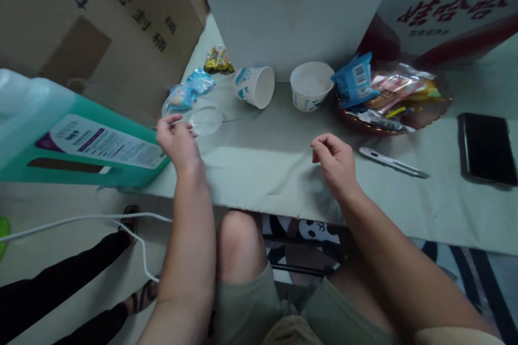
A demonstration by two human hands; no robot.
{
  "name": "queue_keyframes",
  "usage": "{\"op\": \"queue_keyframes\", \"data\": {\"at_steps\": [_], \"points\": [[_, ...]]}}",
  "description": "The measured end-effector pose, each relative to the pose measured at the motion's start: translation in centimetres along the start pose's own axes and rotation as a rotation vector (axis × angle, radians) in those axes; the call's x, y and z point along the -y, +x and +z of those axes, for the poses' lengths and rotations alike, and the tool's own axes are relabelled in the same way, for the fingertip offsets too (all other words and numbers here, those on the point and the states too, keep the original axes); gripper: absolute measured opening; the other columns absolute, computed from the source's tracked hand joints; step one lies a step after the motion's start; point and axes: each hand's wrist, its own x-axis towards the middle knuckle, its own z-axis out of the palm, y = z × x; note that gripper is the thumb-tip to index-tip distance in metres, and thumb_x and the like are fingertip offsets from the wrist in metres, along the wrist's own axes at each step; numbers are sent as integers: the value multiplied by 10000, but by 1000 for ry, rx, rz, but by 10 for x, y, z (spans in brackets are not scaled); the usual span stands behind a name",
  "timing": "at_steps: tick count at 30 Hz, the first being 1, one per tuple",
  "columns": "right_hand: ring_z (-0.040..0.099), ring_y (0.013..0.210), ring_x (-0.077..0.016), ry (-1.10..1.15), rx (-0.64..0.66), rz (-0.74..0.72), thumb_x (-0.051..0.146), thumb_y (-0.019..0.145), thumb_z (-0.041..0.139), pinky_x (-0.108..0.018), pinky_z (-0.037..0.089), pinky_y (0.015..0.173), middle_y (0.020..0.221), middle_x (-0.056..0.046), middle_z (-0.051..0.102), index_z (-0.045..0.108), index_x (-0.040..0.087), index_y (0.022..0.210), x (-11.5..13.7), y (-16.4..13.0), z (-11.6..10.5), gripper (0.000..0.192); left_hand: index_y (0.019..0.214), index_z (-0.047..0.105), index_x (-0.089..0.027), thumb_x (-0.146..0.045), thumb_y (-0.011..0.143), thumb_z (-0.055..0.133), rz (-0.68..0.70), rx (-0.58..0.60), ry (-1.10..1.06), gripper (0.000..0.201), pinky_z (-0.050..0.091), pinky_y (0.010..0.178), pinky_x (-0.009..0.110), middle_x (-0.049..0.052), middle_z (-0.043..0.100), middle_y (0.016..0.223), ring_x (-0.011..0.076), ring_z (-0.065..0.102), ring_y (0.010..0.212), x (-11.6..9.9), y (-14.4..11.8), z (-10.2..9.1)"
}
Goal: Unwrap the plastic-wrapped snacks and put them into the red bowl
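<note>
My left hand [178, 140] is over the left part of the table, its fingers pinched together; a thin pale edge shows at the fingertips, too blurred to name. Just beside it is a clear round lid [206, 120], and blue-wrapped snacks [191, 89] lie behind. My right hand [334, 161] hovers over the table's front half, fingers curled in with thumb against forefinger; whatever may be inside is hidden. To its right lies a utility knife [392, 163]. Beyond both hands, one paper cup [254, 87] rests tipped on its side, while another paper cup [311, 86] stands upright.
A red bowl [374, 125] of wrapped snacks and a dark phone [486, 148] are at right. Gold-wrapped candies [218, 59] lie at the back. Left are a jug of green liquid [81, 135] and a cardboard box [121, 21]. Another person's legs [76, 267] show lower left, near a white cable [121, 216].
</note>
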Motion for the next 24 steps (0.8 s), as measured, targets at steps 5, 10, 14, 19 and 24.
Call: {"op": "queue_keyframes", "data": {"at_steps": [5,10,14,19,24], "points": [[456,526,-126,-100,74,1,411,809,585,-279,349,535,546,23,522,571,222,674,-7,-6,15,233,803,509,-210,-79,803,468,96,130,-153,137,335,494,235,-70,415,556,90,435,481,-3,-46,7],[515,559,-143,-215,120,-9,409,826,591,-297,393,571,605,8,574,615,216,736,-14,-10,23,215,766,601,-223,-232,802,597,197,650,-90,38,308,499,269,-58,438,539,98,385,477,26,-74,17],[576,621,-152,-296,199,-81,357,834,613,-313,428,622,695,-8,630,657,212,805,1,-1,39,155,745,593,-224,-210,813,566,157,614,-139,75,304,518,288,-60,424,527,101,377,477,32,-58,6],[537,625,-111,-317,317,-355,234,867,627,-279,411,622,669,20,598,636,203,769,70,67,115,103,729,575,-226,-182,792,571,52,589,-197,77,296,528,303,-60,419,522,103,374,479,26,-43,4],[625,866,-40,-505,452,-398,94,865,529,-198,403,747,865,53,688,629,116,798,115,171,248,122,720,538,-234,-211,776,588,-107,495,-291,79,257,485,302,-48,418,523,105,365,480,25,-27,1]]}}
